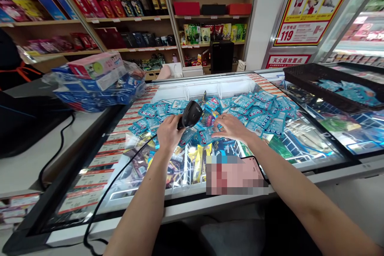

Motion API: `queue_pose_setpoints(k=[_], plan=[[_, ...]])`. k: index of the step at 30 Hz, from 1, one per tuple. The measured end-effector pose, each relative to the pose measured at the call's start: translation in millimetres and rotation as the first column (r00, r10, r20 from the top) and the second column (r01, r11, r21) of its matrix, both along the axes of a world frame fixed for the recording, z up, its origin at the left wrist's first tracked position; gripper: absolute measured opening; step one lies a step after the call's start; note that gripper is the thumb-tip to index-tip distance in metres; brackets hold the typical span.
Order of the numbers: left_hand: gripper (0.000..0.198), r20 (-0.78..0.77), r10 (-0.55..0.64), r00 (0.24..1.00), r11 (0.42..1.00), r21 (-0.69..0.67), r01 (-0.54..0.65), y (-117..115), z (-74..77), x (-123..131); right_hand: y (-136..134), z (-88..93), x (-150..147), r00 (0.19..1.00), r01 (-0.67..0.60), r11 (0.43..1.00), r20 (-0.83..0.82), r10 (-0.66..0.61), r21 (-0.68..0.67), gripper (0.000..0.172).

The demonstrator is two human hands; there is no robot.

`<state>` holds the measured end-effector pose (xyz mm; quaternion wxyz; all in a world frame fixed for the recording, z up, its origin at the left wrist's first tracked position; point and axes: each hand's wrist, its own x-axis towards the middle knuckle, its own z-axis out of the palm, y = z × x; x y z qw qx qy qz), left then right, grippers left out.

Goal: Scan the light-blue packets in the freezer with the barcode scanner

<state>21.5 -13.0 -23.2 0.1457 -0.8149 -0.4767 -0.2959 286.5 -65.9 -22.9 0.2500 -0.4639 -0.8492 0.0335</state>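
Observation:
My left hand [168, 134] is wrapped round the handle of a black corded barcode scanner [191, 114], whose head points at a heap of small light-blue packets [255, 108] spread over the glass lid of a chest freezer [300, 136]. My right hand [231, 127] lies on the packets just right of the scanner, fingers spread and pressing on one packet. The scanner's black cable [120, 174] trails down to the lower left over the freezer's front edge.
A plastic-wrapped bundle of blue boxes with a pink box on top [96, 78] sits at the freezer's left end. A black tray [330, 84] holding more blue packets rests at the right. A phone [253, 168] lies near the front edge. Store shelves [129, 18] stand behind.

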Motion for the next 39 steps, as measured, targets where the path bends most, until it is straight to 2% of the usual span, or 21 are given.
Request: queue_pose_setpoints(k=[3,5,6,8,12,15,19,22,24,26,28,33,36,39], plan=[[0.035,-0.013,-0.014,1.000,1.000,0.007,0.014,1,-2.0,0,-1,1.8,-3,0.993,-0.117,0.993,-0.016,0.116,-0.032,0.059],[0.034,-0.022,-0.025,0.999,1.000,0.011,0.025,2,-3.5,0,-1,2.6,-4,0.980,-0.198,0.975,-0.021,0.197,-0.102,0.058],[0.035,-0.026,-0.028,0.999,0.999,0.015,0.028,3,-4.2,-1,-1,2.8,-3,0.980,-0.201,0.970,-0.030,0.199,-0.134,0.056],[0.036,-0.037,-0.031,0.999,0.999,0.021,0.032,4,-5.2,-1,0,2.3,1,0.989,-0.138,0.975,-0.071,0.127,-0.172,0.058],[0.036,-0.067,-0.056,0.996,0.998,0.011,0.057,5,-6.4,0,3,-0.2,12,0.976,0.080,0.970,-0.181,-0.123,-0.230,0.073],[0.035,-0.069,-0.065,0.996,0.998,0.018,0.066,6,-7.3,0,6,-1.4,19,0.926,0.228,0.930,-0.231,-0.298,-0.287,0.068],[0.036,-0.069,-0.078,0.995,0.996,0.025,0.080,6,-8.1,1,11,-2.3,25,0.762,0.425,0.839,-0.365,-0.535,-0.340,0.060],[0.035,-0.072,-0.082,0.994,0.996,0.015,0.083,3,-7.3,3,18,-5.2,30,0.587,0.481,0.787,-0.525,-0.616,-0.386,0.051],[0.034,-0.073,-0.088,0.993,0.996,0.005,0.089,0,-6.0,4,23,-8.2,33,0.447,0.441,0.790,-0.659,-0.604,-0.425,0.046],[0.033,-0.077,-0.097,0.992,0.995,-0.011,0.097,-3,-4.2,7,27,-10.9,36,0.307,0.358,0.819,-0.772,-0.557,-0.448,0.045],[0.032,-0.085,-0.105,0.991,0.994,-0.033,0.102,-6,-1.7,10,29,-12.4,37,0.209,0.253,0.855,-0.837,-0.506,-0.453,0.046],[0.033,-0.124,-0.129,0.984,0.989,-0.093,0.117,-12,8.1,20,26,-10.2,41,0.071,0.043,0.907,-0.904,-0.421,-0.419,0.035],[0.032,-0.134,-0.142,0.981,0.985,-0.122,0.126,-13,16.1,27,24,-6.8,40,0.013,-0.005,0.921,-0.921,-0.390,-0.391,0.035],[0.034,-0.103,-0.144,0.984,0.980,-0.154,0.127,-11,22.9,35,23,-3.6,38,-0.006,0.011,0.919,-0.919,-0.395,-0.395,0.034]])
